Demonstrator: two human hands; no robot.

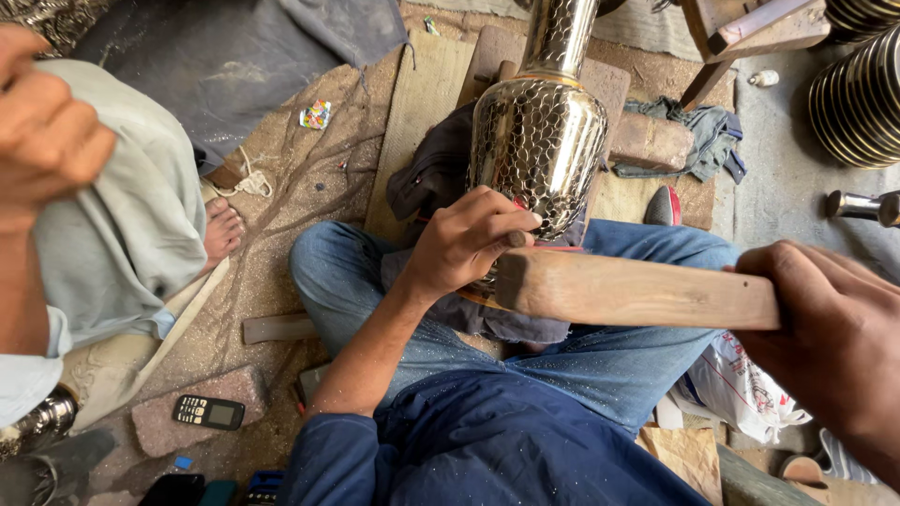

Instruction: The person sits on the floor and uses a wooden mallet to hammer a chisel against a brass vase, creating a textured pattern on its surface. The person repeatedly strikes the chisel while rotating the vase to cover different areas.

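**Punch on the vase, wooden block raised**

From my remote seat, I start at the far left: another person's hand (42, 122) is curled shut above a knee in pale grey cloth, with a bare foot (221, 230) just beside it. Lower down, a black phone (208, 411) lies on a stone slab on the dusty floor.

In the middle, I see my left hand (464, 242) with its fingers pressed together around a small punch (516, 238), whose tip touches the lower belly of the vase (537, 141). The vase is shiny metal with a scale pattern, lying tilted away from me, resting on dark cloth between my knees in blue jeans.

To the right, my right hand (830, 328) wraps tight around the end of a wooden block (637, 290), held level, its far end just beside the left hand's knuckles. Stacked metal rims (858, 103) stand at the top right corner
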